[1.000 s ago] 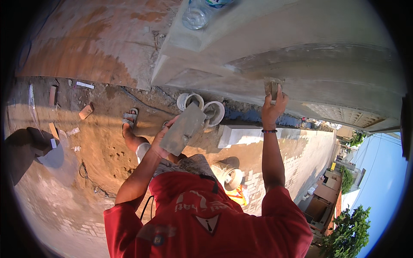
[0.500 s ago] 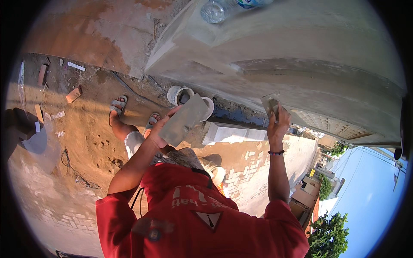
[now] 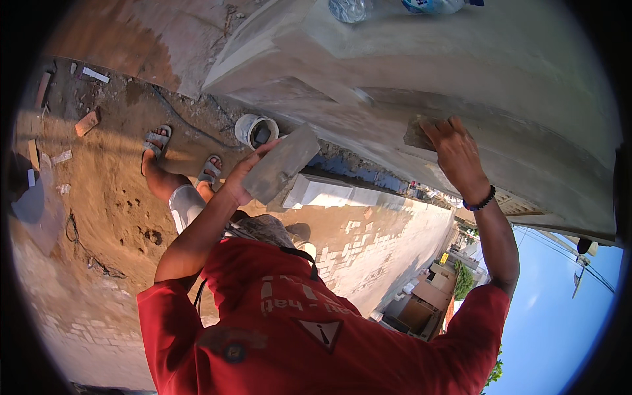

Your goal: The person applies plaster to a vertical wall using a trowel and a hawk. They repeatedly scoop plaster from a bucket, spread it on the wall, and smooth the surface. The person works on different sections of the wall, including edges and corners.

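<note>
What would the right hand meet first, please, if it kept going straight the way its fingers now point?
The right hand already presses a small pad against the grey plastered wall; going on, it probably meets only more wall.

Sandy ground (image 3: 112, 217) carried a white bucket (image 3: 255, 130) near the wall's foot, a brick (image 3: 87, 122) and scattered scraps. A concrete ledge (image 3: 421, 39) bore two plastic bottles (image 3: 349, 8) lying near its edge.

the left hand (image 3: 245, 176) is raised on a bent arm, elbow low, fingers curled in a closed grip with the thumb on top. the right hand (image 3: 456, 157) reaches higher on a nearly straight arm, palm pressed flat forward, fingers together (a dark beaded band circles that wrist).
</note>
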The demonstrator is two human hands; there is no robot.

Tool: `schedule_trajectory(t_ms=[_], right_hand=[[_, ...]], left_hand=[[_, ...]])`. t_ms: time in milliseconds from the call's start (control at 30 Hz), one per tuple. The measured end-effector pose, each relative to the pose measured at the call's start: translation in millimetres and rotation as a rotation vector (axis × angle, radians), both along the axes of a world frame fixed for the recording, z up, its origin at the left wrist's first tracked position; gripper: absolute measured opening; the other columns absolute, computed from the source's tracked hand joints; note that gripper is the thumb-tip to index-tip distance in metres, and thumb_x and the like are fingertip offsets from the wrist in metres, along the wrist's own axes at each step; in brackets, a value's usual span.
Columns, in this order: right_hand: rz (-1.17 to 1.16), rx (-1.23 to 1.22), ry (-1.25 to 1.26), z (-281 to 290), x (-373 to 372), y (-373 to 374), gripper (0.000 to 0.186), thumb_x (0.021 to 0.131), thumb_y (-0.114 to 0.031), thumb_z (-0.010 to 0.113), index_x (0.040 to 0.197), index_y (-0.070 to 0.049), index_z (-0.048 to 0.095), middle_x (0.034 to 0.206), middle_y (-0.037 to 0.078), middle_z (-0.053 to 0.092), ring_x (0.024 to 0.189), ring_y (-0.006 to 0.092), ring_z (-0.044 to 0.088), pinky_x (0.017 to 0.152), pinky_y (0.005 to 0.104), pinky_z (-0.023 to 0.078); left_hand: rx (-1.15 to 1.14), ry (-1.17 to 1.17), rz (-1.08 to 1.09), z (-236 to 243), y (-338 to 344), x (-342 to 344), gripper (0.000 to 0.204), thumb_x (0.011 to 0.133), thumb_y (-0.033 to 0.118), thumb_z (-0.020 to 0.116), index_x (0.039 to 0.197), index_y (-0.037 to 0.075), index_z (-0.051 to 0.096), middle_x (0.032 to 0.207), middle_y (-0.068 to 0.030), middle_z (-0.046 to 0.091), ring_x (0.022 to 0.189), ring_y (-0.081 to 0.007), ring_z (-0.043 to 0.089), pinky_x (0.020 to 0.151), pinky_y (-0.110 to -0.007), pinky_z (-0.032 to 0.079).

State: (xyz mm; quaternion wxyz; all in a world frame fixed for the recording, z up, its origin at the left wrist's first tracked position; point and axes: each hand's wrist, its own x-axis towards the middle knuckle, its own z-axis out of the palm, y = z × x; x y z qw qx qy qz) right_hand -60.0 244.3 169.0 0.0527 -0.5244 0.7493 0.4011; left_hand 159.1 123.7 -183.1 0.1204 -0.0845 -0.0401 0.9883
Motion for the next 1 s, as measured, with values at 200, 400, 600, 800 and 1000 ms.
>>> schedule_trajectory(t_ms=[200,400,600,800,1000], right_hand=[[-0.039,0.134,0.074,-24,-12,-14,0.037,0.077,-0.005,0.056,0.113,-0.01,0.06,0.097,0.013,0.059,0.096,0.0286,0.057,0.079,0.0396,0.051],[-0.151,0.212,0.163,22,-10,-20,0.04,0.078,-0.003,0.055,0.117,-0.011,0.059,0.099,0.014,0.058,0.098,0.0296,0.056,0.081,0.0399,0.051],[-0.149,0.167,0.189,104,8,-34,0.05,0.073,0.009,0.052,0.118,-0.009,0.06,0.094,0.014,0.057,0.094,0.0312,0.054,0.079,0.0409,0.049],[-0.111,0.095,-0.011,35,21,-33,0.036,0.077,0.0,0.054,0.11,-0.009,0.063,0.095,0.01,0.059,0.096,0.0262,0.056,0.079,0.0385,0.049],[-0.089,0.133,0.073,-25,-15,-9,0.025,0.08,-0.006,0.056,0.102,-0.011,0.065,0.098,0.011,0.058,0.098,0.0254,0.056,0.079,0.037,0.051]], left_hand=[[-0.015,-0.012,0.005,-5,-2,4,0.06,0.087,0.031,0.055,0.142,0.016,0.036,0.136,-0.0065,0.045,0.12,-0.0207,0.048,0.096,-0.036,0.044],[-0.034,-0.072,0.021,-2,-9,-6,0.056,0.087,0.027,0.055,0.139,0.016,0.04,0.133,-0.0061,0.048,0.116,-0.0193,0.051,0.093,-0.035,0.046],[-0.038,-0.124,0.033,2,-22,-3,0.055,0.086,0.025,0.056,0.137,0.014,0.043,0.13,-0.0057,0.051,0.112,-0.0177,0.053,0.091,-0.033,0.047],[-0.058,-0.075,0.06,14,-30,-5,0.056,0.086,0.025,0.055,0.138,0.012,0.041,0.132,-0.0057,0.049,0.115,-0.0182,0.051,0.094,-0.034,0.046],[-0.042,-0.013,0.041,7,-25,-3,0.062,0.086,0.028,0.055,0.142,0.011,0.035,0.14,-0.0071,0.043,0.124,-0.0208,0.046,0.1,-0.036,0.041]])
